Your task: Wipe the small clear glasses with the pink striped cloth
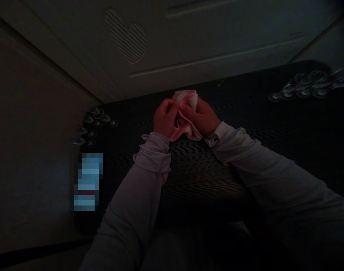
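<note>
One pink-and-white cloth [188, 98], small and bunched, held over dark ribbed mat [194, 177] between left hand [164, 117] and right hand [202, 117], fingers of both curled tight around its folds; best handled with grips close together, edges even.

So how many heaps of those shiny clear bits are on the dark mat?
2. The left heap lies at the left edge of the mat, left of the left hand gripping the pink cloth; the right heap near its far right corner. Darkness may hide more.
</note>
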`<state>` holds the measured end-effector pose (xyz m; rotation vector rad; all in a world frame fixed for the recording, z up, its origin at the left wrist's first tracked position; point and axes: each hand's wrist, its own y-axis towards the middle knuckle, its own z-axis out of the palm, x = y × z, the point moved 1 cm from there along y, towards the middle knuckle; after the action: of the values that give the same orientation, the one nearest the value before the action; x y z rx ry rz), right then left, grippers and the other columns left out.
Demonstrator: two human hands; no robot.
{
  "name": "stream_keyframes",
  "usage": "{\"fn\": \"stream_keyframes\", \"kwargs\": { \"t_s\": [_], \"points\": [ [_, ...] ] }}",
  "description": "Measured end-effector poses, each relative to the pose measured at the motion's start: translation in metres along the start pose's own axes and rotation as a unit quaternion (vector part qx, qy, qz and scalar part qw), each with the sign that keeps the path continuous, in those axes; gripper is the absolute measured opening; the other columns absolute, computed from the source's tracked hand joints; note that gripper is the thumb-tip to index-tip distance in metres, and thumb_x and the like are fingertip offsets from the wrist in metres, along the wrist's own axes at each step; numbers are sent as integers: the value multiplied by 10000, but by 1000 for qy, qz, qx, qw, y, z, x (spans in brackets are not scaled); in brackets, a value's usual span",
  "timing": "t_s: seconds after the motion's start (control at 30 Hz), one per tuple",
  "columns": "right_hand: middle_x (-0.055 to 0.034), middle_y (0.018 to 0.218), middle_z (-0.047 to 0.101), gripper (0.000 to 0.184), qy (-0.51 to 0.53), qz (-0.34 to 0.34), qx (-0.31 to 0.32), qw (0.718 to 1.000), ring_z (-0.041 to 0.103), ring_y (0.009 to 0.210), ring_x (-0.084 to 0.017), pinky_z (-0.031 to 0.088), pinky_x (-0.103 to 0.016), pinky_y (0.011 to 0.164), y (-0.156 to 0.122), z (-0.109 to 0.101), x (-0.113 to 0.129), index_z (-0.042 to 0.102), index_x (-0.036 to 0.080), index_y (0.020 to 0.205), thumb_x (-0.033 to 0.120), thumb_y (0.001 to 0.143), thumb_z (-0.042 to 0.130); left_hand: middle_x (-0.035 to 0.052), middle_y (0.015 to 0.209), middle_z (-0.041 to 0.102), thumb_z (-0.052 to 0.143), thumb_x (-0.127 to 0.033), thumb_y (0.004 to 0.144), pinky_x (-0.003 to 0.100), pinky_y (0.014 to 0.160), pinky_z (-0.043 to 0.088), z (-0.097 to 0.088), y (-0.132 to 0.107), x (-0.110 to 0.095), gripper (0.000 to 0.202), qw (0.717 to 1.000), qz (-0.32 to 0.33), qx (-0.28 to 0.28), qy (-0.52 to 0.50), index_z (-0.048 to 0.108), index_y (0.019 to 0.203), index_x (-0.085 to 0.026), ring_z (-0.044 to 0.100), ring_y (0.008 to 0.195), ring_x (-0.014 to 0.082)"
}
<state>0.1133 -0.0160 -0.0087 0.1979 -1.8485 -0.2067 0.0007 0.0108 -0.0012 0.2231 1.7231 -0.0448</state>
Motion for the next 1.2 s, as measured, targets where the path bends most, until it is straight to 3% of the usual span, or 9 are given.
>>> {"fn": "stream_keyframes", "kwargs": {
  "t_s": [0.27, 0.37, 0.53, 0.67, 0.8, 0.9, 1.03, 1.2],
  "points": [
    [-58, 946, 558, 564, -4, 4, 48, 999, 530, 848, -188, 442, -372, 749, 0, -1, 4, 411, 161, 1108, 355, 615, 603, -42, 518, 401, 459, -222, 730, 202, 505, 330, -2, 0, -4, 163, 999, -31, -22, -36, 423, 582, -163, 407, 508, 64],
    [-60, 960, 555, 561, -6, 1, 62, 998, 528, 863, -189, 438, -368, 760, 1, -3, 5, 425, 160, 1095, 359, 605, 612, -48, 496, 391, 473, -243, 724, 193, 487, 326, -7, 2, -2, 161, 996, -56, 8, -65, 433, 590, -164, 416, 494, 59],
    [-41, 809, 580, 377, 24, 17, 54, 998, 545, 730, -143, 457, -306, 655, -1, -1, 10, 499, 153, 950, 455, 732, 437, -50, 507, 442, 502, -238, 703, 195, 491, 361, -20, 7, 2, 89, 980, -101, 115, -124, 480, 667, -159, 442, 467, 50],
    [-24, 652, 561, 443, 52, 57, 40, 996, 524, 573, -107, 441, -253, 530, -3, 2, 13, 513, 159, 789, 520, 787, 257, -51, 551, 489, 547, -218, 667, 189, 494, 383, -25, 5, -1, 123, 965, -130, 165, -156, 495, 759, -154, 461, 455, 37],
    [-24, 617, 555, 494, 47, 65, 37, 996, 515, 535, -103, 427, -242, 502, -6, 3, 14, 503, 167, 741, 542, 792, 186, -51, 541, 497, 577, -226, 645, 180, 490, 389, -27, 2, -5, 165, 953, -149, 196, -179, 493, 762, -144, 467, 443, 32],
    [-32, 644, 565, 471, -16, 34, 30, 999, 532, 597, -124, 430, -261, 564, -7, 2, 14, 510, 172, 756, 533, 792, 209, -56, 517, 481, 577, -253, 651, 180, 476, 380, -28, 2, -5, 164, 946, -167, 188, -206, 485, 734, -145, 452, 429, 31],
    [-62, 730, 586, 398, -116, -6, 46, 992, 547, 718, -176, 420, -306, 660, -8, 2, 13, 516, 159, 868, 506, 757, 356, -65, 483, 435, 552, -276, 674, 180, 458, 359, -28, 3, -4, 148, 944, -179, 138, -239, 487, 713, -149, 420, 410, 29],
    [-92, 882, 575, 399, -144, -41, 41, 988, 538, 817, -206, 410, -345, 719, -9, 6, 13, 488, 150, 988, 444, 721, 456, -62, 471, 412, 507, -246, 698, 189, 465, 354, -26, 3, 0, 96, 944, -170, 82, -271, 493, 716, -153, 408, 417, 37]
  ]
}}
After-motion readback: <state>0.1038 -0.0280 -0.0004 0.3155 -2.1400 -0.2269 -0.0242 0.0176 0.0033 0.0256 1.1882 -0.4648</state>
